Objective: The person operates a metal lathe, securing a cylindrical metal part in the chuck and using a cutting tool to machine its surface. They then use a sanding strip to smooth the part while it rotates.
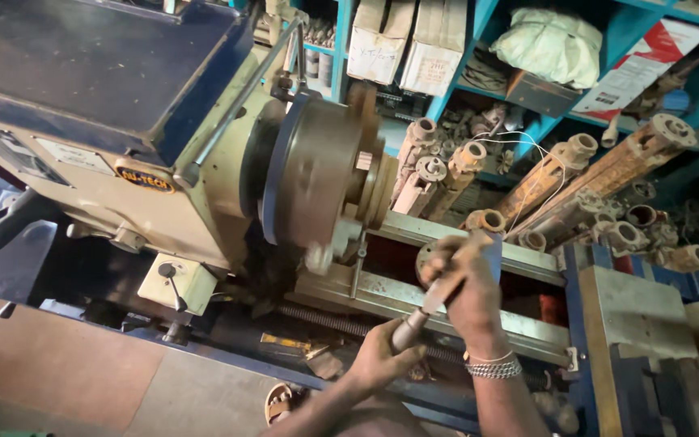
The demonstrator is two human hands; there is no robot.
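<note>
My left hand (380, 356) grips the lower, rounded grey end of a long handled tool (429, 301) that slants up to the right. Higher on the same tool is my right hand (469, 285), fingers wrapped round it and a metal bracelet on the wrist. Both hands are in front of the lathe bed (414, 293), to the right of the chuck (313, 171). The chuck is blurred and carries a brownish round workpiece (375, 184). The tool's upper tip is blurred and partly hidden by my right hand.
The cream and blue lathe headstock (99, 121) fills the left. A lead screw (325, 320) runs under the bed. Blue shelves behind hold cardboard boxes (410, 36), a white bag (552, 40) and several rusty flanged parts (576, 186). A blue and grey tailstock block (633, 324) stands at the right.
</note>
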